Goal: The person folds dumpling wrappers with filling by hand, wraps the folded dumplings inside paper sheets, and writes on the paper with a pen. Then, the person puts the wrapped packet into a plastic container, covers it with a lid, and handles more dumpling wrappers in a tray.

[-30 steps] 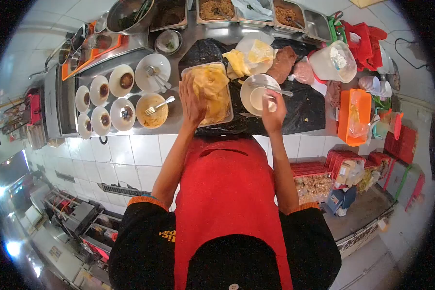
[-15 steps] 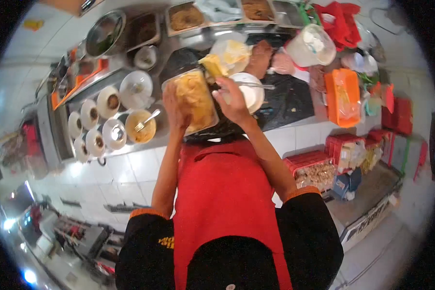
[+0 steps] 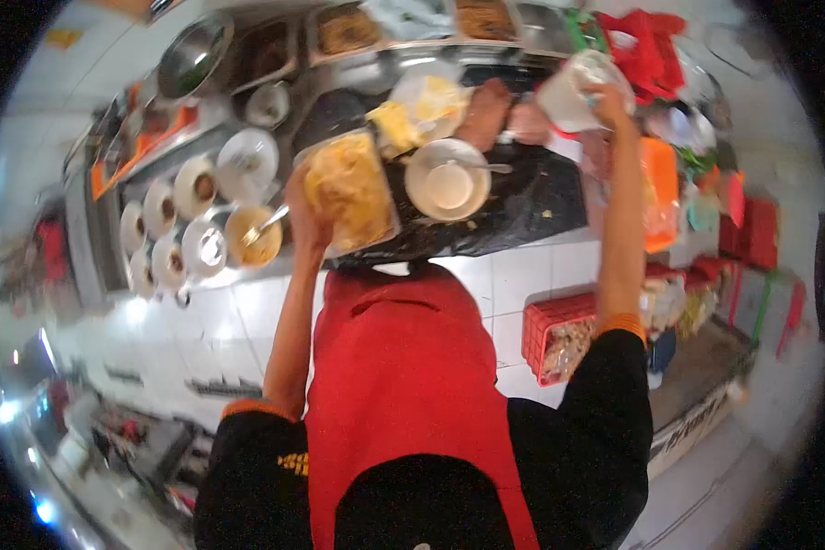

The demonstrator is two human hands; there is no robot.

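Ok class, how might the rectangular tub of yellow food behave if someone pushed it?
The tub would probably feel heavy for its size, since yellow food fills much of it. Its broad outline suggests sliding rather than tipping. The food's soft, uneven surface hints it might shift.

No word can be read with certainty, though lettering shows in two places. Small yellow lettering [image 3: 293,464] stands in what look like two short lines on the black shirt [image 3: 252,477], on the wearer's left side beside the strap of the red apron [image 3: 403,367], too blurred to spell out. Larger dark characters [image 3: 692,434] run at a slant along the pale front edge of the low platform [image 3: 713,362] at the lower right, bold and closely set, but smeared and too foreshortened to make out.
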